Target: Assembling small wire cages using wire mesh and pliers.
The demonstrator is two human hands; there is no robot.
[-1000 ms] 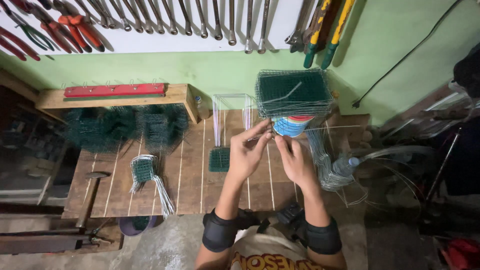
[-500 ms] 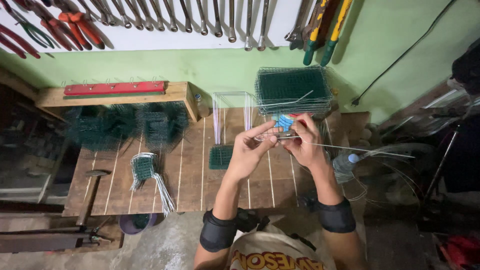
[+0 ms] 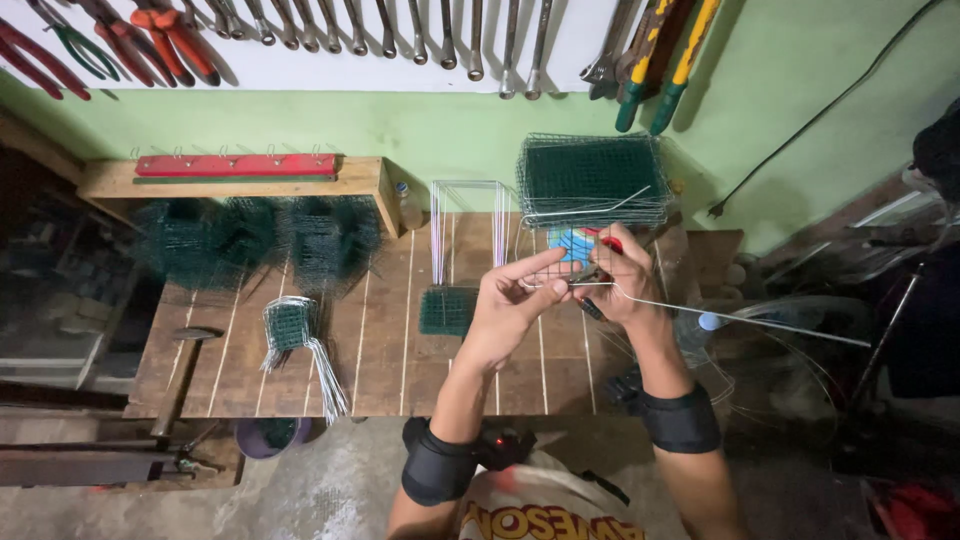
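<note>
A thin wire (image 3: 740, 320) is held above the wooden bench (image 3: 380, 350), running from between both hands out to the right, past the bench edge. The left hand (image 3: 515, 300) pinches the near end of the wire with thumb and fingers drawn together, the other fingers loosely curled. The right hand (image 3: 618, 275) is closed around pliers (image 3: 598, 270) with red and dark handles, whose tip meets the wire just beside the left fingertips; the two hands touch or nearly touch. Behind the hands a small blue box (image 3: 572, 243) lies on the bench, partly hidden, and past it a stack of green wire mesh (image 3: 592, 180) sits against the green wall. Just left of the left hand lies a small green mesh piece (image 3: 447, 310), with upright wire loops (image 3: 468, 230) behind it. Further left are a mesh piece with long wire tails (image 3: 298, 340), a heap of dark mesh (image 3: 260, 240), and a hammer (image 3: 182, 375) at the bench's left edge. The planks between these pieces and the near edge are bare. Wrenches (image 3: 440, 30) hang on the wall above.
</note>
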